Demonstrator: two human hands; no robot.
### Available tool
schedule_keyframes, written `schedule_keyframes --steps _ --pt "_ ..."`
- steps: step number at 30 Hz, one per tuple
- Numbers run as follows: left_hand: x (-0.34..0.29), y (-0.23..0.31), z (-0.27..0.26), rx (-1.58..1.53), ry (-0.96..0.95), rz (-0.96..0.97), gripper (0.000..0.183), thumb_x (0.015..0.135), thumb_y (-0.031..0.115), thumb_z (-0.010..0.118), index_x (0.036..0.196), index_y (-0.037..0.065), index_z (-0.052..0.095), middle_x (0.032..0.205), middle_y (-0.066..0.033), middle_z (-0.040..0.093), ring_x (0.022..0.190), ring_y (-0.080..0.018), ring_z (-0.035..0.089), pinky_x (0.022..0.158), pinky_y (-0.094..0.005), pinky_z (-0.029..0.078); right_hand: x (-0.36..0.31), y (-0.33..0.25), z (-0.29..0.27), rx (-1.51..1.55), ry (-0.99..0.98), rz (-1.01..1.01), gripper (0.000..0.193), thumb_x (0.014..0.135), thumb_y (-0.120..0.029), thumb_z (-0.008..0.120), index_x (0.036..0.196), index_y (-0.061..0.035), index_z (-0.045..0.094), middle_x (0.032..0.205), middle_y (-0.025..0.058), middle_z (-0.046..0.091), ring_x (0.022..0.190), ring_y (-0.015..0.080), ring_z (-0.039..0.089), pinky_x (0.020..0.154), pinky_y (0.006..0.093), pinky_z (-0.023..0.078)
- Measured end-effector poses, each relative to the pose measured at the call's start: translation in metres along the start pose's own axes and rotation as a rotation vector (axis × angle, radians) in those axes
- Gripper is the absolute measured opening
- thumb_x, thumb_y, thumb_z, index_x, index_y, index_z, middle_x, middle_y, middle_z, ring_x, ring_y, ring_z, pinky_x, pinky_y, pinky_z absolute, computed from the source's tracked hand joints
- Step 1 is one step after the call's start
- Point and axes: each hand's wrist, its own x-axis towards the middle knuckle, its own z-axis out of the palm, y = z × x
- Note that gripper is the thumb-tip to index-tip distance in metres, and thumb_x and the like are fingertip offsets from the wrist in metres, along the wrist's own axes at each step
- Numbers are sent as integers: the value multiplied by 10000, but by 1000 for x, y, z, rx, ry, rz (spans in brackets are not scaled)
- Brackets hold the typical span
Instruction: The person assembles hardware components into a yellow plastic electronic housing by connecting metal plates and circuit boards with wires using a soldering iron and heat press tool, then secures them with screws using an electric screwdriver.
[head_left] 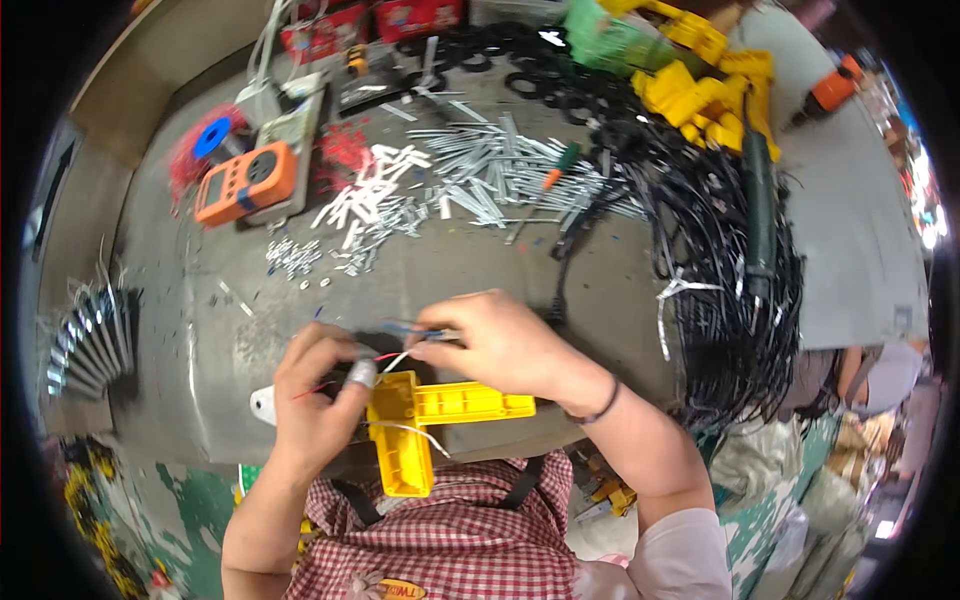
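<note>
A yellow T-shaped plastic housing (404,460), its ribbed open side up, lies at the table's near edge, just below my hands. My left hand (318,385) is closed, finger and thumb pinching a thin red wire (386,356); a pale wrap covers its thumb tip. From the right, my right hand (495,340) reaches in with its fingers pinched on thin wires, a white one (397,361) showing below the fingertips. Another white wire (432,438) curls across the housing. Beside my left hand sits a light-coloured flat piece with a hole (262,405). The exact joint between the wires is hidden by my fingers.
Long silver metal rods (480,165), white sleeves (375,185) and small metal parts (292,257) cover the table's middle. An orange meter (246,184) stands left, black cables (690,220) heap right. A screwdriver (562,166) lies on the rods; yellow housings (700,100) pile behind.
</note>
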Motion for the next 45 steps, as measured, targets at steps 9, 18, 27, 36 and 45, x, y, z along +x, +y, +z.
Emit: schedule_keyframes --steps 9,18,27,36,45 --pt "1 7 1 101 -4 -11 176 604 81 599 769 46 547 812 -70 538 813 -251 519 778 -337 328 2 -20 -7 121 -29 147 179 771 -164 679 868 -15 659 699 83 636 633 71 553 595 252 460" --pt "4 14 -2 82 -50 66 202 686 15 643 884 31 610 793 -83 612 744 -242 578 706 -320 435 0 -24 -7 177 -74 195 277 813 -267 633 875 -1 585 634 101 557 586 163 556 569 291 431" --pt "11 17 -11 -489 -140 -495 158 776 45 624 919 -18 603 828 -15 613 761 -59 544 685 -219 451 -6 -14 -2 349 10 234 178 826 -139 634 913 13 603 684 70 590 613 64 498 573 247 425" --pt "9 9 -7 -443 -71 -395 184 763 56 634 930 -19 614 806 -47 603 798 -108 562 710 -246 451 -4 -18 -4 256 2 151 179 811 -135 646 932 -3 632 688 65 618 630 57 542 589 237 448" --pt "8 12 -7 24 12 -4 191 657 48 650 844 53 610 766 -48 580 741 -216 565 833 -354 367 1 -39 4 263 129 159 116 819 -103 625 884 -8 609 714 77 628 635 108 597 593 251 469"
